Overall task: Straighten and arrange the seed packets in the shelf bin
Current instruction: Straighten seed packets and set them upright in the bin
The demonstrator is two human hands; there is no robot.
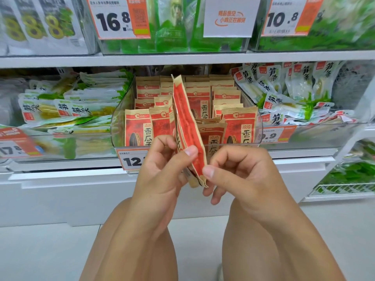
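I see my left hand (162, 169) pinching the lower end of a small stack of red-and-tan seed packets (187, 126), held edge-on and upright. My right hand (239, 175) pinches the same stack at its bottom corner, thumb against the near edge. Directly beyond both hands stands the clear shelf bin (117, 126), holding further packets upright in rows. Below my left hand's knuckles hangs a price tag (132, 159).
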